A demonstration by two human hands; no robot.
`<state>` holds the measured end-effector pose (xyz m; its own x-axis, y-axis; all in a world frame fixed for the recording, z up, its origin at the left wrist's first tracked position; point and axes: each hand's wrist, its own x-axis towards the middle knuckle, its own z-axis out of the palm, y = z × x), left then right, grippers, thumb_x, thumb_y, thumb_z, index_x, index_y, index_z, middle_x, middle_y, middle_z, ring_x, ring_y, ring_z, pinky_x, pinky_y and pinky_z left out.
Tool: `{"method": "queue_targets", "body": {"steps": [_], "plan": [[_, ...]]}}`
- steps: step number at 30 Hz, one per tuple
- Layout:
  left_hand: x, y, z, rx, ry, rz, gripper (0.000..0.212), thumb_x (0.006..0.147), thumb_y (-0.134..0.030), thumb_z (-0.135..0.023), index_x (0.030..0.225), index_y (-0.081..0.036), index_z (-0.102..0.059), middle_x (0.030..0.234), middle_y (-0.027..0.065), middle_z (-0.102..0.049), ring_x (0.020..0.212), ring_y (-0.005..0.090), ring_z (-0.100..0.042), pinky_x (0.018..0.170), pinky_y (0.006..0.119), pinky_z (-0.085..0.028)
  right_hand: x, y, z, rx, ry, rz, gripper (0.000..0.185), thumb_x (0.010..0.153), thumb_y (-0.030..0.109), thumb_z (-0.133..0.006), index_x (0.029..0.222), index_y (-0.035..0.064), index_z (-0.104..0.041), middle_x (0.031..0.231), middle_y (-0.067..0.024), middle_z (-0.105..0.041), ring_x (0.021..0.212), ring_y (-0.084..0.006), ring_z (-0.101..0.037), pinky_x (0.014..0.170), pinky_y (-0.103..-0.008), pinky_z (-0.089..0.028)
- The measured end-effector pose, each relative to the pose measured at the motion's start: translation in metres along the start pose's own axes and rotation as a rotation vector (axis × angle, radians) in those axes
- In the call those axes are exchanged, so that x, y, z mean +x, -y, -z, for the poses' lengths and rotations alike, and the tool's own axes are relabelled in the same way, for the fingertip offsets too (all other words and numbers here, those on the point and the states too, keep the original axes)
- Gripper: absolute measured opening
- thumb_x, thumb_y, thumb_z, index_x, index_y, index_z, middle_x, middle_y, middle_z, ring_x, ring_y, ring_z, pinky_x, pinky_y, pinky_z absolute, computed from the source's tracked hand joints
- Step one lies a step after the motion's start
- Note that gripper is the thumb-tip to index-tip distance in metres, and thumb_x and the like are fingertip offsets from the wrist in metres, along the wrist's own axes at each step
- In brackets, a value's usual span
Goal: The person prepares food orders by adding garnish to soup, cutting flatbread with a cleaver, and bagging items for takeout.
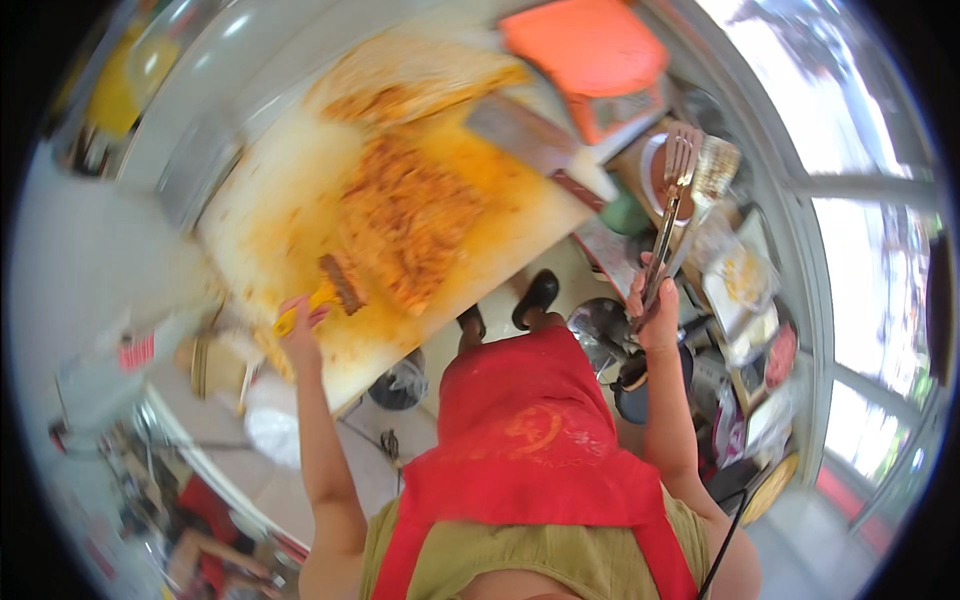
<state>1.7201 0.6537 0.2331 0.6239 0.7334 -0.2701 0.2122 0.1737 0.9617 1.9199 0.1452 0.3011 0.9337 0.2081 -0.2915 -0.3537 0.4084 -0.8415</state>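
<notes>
My left hand [304, 319] grips the yellow handle of a basting brush [341, 285], whose sauce-stained bristles are at the lower left of a white cutting board [255, 202]. Beside the bristles, a flat piece of food coated in orange-red sauce [412, 217] lies on the board. Farther back rests a folded, pale flatbread-like sheet [412, 75] with sauce on it. At the right, my right hand [655, 304] holds a long metal fork [681, 161] and a metal spatula [715, 172] together, raised off the board. A cleaver [525, 135] lies on the board's right part.
An orange-topped scale-like device [585, 49] stands behind the cleaver. Right of the board are a white-rimmed container [656, 176], a green round object [624, 206] and trays with bagged food [739, 281]. A metal container [199, 169] stands at the left. Another person's arm [217, 551] shows at lower left.
</notes>
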Motion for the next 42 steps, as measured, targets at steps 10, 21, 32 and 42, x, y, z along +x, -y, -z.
{"method": "queue_targets", "body": {"steps": [10, 21, 32, 42], "plan": [[-0.013, -0.033, -0.501, -0.102, 0.801, 0.251, 0.031, 0.097, -0.023, -0.054, 0.121, -0.004, -0.055, 0.098, 0.0124, -0.066, 0.090, 0.0281, -0.067, 0.083, 0.039, -0.054, -0.012, 0.059, 0.125, 0.117, -0.295, 0.443, 0.063, 0.095, 0.055, -0.051, 0.134, 0.0062, -0.045, 0.082, -0.0016, -0.051, 0.053, -0.0100, -0.044, 0.047, -0.0244, -0.034], [0.041, 0.020, -0.889, 1.347, 1.264, -0.992, 0.019, 0.082, -0.011, -0.061, 0.096, -0.007, -0.074, 0.103, 0.0196, -0.068, 0.096, 0.0362, -0.066, 0.085, 0.045, -0.051, -0.011, 0.050, 0.215, 0.116, -0.499, 0.320, 0.089, 0.073, 0.058, -0.079, 0.130, -0.0022, -0.047, 0.079, -0.0033, -0.055, 0.053, -0.0087, -0.050, 0.045, -0.0202, -0.036], [0.026, -0.068, -0.695, 0.469, 0.941, -0.347, 0.015, 0.078, -0.017, -0.068, 0.078, -0.001, -0.070, 0.067, 0.0059, -0.068, 0.063, 0.0115, -0.064, 0.062, 0.027, -0.051, 0.041, 0.059, 0.206, -0.059, -0.287, 0.218, 0.097, 0.076, 0.067, -0.069, 0.133, -0.0066, -0.041, 0.083, -0.0027, -0.049, 0.056, -0.0081, -0.045, 0.050, -0.0206, -0.033], [0.059, -0.033, -0.185, 0.545, 0.023, 0.099, 0.007, 0.084, -0.007, -0.066, 0.084, 0.000, -0.069, 0.081, 0.0101, -0.070, 0.075, 0.0128, -0.066, 0.061, 0.028, -0.050, 0.080, 0.049, 0.096, -0.167, -0.007, 0.121, 0.098, 0.074, 0.067, -0.072, 0.135, -0.0049, -0.044, 0.082, -0.0021, -0.052, 0.060, -0.0077, -0.047, 0.053, -0.0211, -0.033]]}}
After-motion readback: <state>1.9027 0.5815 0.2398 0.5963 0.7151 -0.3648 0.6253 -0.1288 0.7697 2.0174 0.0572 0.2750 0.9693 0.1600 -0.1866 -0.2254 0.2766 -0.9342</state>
